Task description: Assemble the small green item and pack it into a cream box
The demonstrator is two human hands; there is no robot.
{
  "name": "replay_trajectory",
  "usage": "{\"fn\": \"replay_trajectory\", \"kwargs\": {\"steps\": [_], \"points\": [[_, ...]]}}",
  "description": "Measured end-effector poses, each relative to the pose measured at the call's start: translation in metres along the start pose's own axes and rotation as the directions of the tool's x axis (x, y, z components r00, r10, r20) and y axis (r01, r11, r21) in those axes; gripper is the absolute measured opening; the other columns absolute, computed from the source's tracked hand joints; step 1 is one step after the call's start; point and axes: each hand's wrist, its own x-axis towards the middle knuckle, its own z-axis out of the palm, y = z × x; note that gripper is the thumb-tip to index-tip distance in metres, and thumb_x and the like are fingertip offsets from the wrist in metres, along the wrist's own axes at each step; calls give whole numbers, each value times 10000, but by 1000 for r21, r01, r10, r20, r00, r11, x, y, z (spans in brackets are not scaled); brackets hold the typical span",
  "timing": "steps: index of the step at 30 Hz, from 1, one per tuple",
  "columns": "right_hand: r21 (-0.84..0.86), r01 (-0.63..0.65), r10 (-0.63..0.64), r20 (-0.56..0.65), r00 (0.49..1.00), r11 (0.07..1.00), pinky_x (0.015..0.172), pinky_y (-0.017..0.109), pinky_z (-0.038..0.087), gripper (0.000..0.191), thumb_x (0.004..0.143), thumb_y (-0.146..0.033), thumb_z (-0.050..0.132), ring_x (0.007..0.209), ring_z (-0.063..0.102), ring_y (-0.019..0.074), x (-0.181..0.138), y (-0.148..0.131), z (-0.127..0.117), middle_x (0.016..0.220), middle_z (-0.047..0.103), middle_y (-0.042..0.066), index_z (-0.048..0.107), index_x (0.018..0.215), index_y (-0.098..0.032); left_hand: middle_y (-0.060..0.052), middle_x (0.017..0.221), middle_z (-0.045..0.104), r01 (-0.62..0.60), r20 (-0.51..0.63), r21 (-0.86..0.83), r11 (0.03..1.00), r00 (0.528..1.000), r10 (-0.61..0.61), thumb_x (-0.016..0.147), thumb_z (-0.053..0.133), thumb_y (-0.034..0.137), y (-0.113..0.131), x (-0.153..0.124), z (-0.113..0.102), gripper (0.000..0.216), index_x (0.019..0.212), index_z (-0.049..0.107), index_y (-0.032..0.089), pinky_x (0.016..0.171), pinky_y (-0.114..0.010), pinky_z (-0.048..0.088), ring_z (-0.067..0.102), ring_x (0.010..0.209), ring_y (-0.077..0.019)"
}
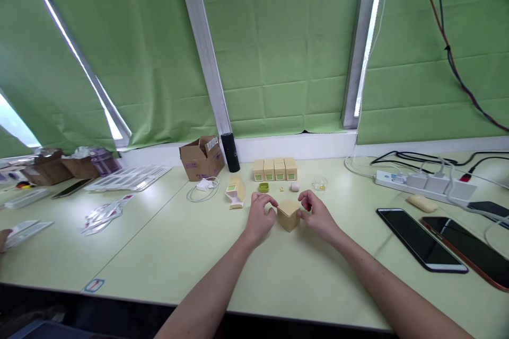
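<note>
A small brown cardboard box [288, 221] stands on the table between my two hands, its top flap slightly raised. My left hand [260, 217] is curled at the box's left side, with the index finger reaching to the top edge. At the right side my right hand [317, 216] has bent fingers, the thumb side against the box. Just beyond the box lie a green open container [263, 187], a tiny yellowish piece [282, 189], a pale pink piece [295, 187] and a clear round cup [319, 184]. An opened carton [235, 192] lies left of them.
Several small boxes [274, 169] stand in a row at the back, near a black cylinder [230, 152] and a larger cardboard box [202, 158]. A white charger [204, 185] lies left. Phones [421, 239] and a power strip [425, 185] are right. Another person's hand [5, 238] shows far left.
</note>
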Motion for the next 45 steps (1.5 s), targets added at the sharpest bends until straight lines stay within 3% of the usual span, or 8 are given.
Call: {"fn": "replay_trajectory", "kwargs": {"steps": [4, 9, 13, 19, 25, 33, 40, 45], "points": [[-26, -87, 86, -20, 996, 996, 664, 316, 382, 251, 747, -281, 566, 677, 470, 177, 4, 6, -3, 716, 452, -63, 498, 987, -256, -48, 870, 640, 46, -16, 19, 999, 999, -45, 715, 495, -22, 0, 0, 0, 271, 723, 624, 217, 974, -434, 469, 527, 1045, -257], [9, 32, -33, 57, 998, 999, 704, 305, 402, 405, 669, -218, 627, 745, 491, 170, -2, -5, -5, 788, 466, -57, 496, 1050, -265, -52, 1001, 678, 100, 36, 2, 995, 994, -100, 704, 486, -51, -4, -1, 2, 515, 1072, 701, 238, 1003, -426, 474, 532, 1122, -259], [-32, 27, -23, 119, 993, 999, 723, 307, 416, 509, 662, -226, 676, 765, 500, 172, -7, -6, 0, 827, 478, -54, 471, 1127, -275, -50, 1095, 698, 71, 111, 1, 997, 991, -71, 730, 483, -49, -5, -2, 5, 630, 1237, 688, 262, 1083, -429, 438, 514, 1173, -249], [-52, -33, 36, 47, 998, 998, 675, 302, 406, 403, 750, -271, 618, 687, 500, 165, 0, 9, 3, 770, 463, -71, 444, 1113, -275, -58, 1064, 706, 85, 109, 26, 996, 990, -87, 784, 516, 15, -1, -2, 5, 400, 1072, 705, 218, 1071, -440, 442, 510, 1171, -259], [-149, -134, 130, -43, 991, 980, 681, 319, 419, 220, 855, -294, 541, 719, 587, 204, 7, 20, -5, 738, 589, -39, 477, 1065, -273, -55, 966, 678, 98, 81, 39, 994, 992, -101, 777, 545, 7, 2, -1, 2, 264, 851, 690, 215, 1055, -456, 450, 529, 1138, -262], [-192, -143, 139, -35, 990, 971, 633, 296, 397, 229, 765, -205, 583, 695, 612, 197, 10, 29, -9, 731, 647, -25, 552, 981, -276, -72, 889, 679, 116, 55, 103, 988, 991, -122, 773, 545, -8, -8, -1, 4, 268, 782, 703, 208, 1006, -464, 479, 542, 1120, -282], [-45, -45, 48, 53, 997, 998, 658, 302, 443, 287, 724, -207, 555, 687, 598, 171, 7, 23, -2, 842, 676, -18, 503, 1001, -261, -62, 870, 717, 38, 136, 116, 993, 989, -54, 742, 543, 3, -2, -2, 5, 285, 756, 736, 213, 962, -427, 496, 567, 1060, -274], [-46, -76, 76, 2, 997, 996, 691, 317, 464, 356, 649, -165, 528, 734, 594, 172, 8, 21, -5, 913, 643, 4, 528, 996, -249, -76, 879, 716, 60, 115, 146, 988, 990, -77, 748, 534, 17, -3, -2, 5, 293, 766, 751, 213, 953, -430, 507, 581, 1076, -279]]}}
